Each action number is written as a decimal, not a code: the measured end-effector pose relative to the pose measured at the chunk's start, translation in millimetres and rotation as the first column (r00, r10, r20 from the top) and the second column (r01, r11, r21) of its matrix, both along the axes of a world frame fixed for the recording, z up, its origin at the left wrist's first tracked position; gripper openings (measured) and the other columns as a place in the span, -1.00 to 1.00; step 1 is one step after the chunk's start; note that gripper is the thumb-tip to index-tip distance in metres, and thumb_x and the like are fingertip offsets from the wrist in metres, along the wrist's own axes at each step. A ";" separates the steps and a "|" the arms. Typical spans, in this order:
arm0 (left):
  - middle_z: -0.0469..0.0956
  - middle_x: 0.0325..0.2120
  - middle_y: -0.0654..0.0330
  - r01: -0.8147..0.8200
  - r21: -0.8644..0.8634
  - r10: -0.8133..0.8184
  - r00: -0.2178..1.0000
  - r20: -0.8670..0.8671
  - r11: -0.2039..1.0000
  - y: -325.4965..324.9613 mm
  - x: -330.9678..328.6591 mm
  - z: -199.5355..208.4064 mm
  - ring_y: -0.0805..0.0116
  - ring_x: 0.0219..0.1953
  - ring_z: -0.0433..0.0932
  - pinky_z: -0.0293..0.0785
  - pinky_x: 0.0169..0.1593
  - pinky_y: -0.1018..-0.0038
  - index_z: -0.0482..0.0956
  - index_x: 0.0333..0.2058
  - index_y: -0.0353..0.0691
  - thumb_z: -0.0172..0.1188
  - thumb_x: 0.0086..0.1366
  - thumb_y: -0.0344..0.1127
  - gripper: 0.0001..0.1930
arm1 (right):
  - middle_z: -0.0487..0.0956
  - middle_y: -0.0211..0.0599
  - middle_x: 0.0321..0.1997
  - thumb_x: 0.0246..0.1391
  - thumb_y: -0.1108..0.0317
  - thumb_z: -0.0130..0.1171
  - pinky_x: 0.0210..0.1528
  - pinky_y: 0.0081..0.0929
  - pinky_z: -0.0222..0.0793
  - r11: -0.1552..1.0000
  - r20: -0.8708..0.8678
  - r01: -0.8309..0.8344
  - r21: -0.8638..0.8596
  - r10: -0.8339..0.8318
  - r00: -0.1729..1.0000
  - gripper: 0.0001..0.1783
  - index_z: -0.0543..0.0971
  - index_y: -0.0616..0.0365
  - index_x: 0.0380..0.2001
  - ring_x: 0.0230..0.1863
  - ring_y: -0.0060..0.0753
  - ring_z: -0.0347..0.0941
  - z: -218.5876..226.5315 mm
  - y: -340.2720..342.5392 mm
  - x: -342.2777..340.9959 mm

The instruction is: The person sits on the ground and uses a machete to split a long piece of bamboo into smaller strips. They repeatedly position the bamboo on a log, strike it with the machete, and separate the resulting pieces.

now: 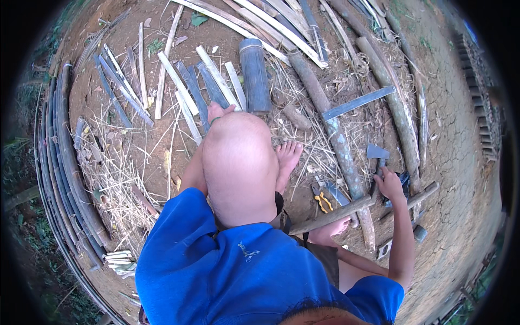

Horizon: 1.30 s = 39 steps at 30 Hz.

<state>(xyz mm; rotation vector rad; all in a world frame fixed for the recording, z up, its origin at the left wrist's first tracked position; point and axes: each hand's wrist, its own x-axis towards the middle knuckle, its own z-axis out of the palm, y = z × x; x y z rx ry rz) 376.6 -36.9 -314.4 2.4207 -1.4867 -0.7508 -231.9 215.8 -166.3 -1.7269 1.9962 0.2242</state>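
Note:
My right hand (391, 184) is closed round the dark handle of a small hatchet (377, 151) on the right, its flat grey blade pointing away from me. Beyond my raised knee, my left hand (219, 110) shows only in part, beside split bamboo strips (212, 86); the knee hides most of its fingers. An upright-looking dark bamboo section (254, 76) lies just right of those strips. Pliers with yellow handles (323, 201) rest on the ground near my foot, next to a flat bluish blade-like piece (338, 194).
Long wooden poles (338, 141) run across the right side, bridged by a bamboo strip (359, 103). A stick (330, 215) lies over my lower leg. Bamboo poles (70, 157) line the left edge. Shavings (124, 184) and a short log (297, 117) lie on the dirt.

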 end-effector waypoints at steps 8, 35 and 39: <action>0.57 -0.15 -0.16 0.166 0.302 -0.231 0.953 0.194 0.939 -37.3 12.2 -10.2 -0.12 -0.08 0.58 0.48 0.05 0.13 0.45 0.00 -0.42 0.43 0.15 -0.08 -0.39 | 0.66 0.15 -0.06 0.17 0.09 0.24 0.06 -0.10 0.50 0.977 0.321 0.201 -0.074 -0.167 0.932 -0.51 0.58 0.18 0.06 0.00 0.14 0.61 10.7 -70.9 78.8; 0.61 -0.05 0.15 0.592 -0.251 -0.362 0.075 -0.929 0.766 21.2 -312.0 111.0 0.52 -0.19 0.60 0.58 -0.08 0.57 0.42 0.25 -0.38 0.18 0.32 -0.63 -0.49 | 0.66 -0.09 -0.02 0.30 0.34 0.20 0.01 -0.36 0.53 0.501 0.973 0.864 0.043 -0.216 0.076 -0.58 0.52 0.31 0.15 -0.01 -0.33 0.60 -29.5 -135.1 164.7; 0.60 -0.02 0.08 0.665 -0.304 -0.521 0.150 -0.840 0.682 26.4 -340.3 91.4 0.46 -0.17 0.61 0.62 -0.10 0.50 0.32 0.33 -0.32 0.28 0.28 -0.52 -0.36 | 0.67 -0.10 -0.11 0.28 0.40 0.23 -0.18 -0.47 0.59 0.339 0.964 0.928 0.152 -0.258 -0.064 -0.59 0.50 0.42 0.11 -0.18 -0.44 0.62 -56.7 -140.6 130.9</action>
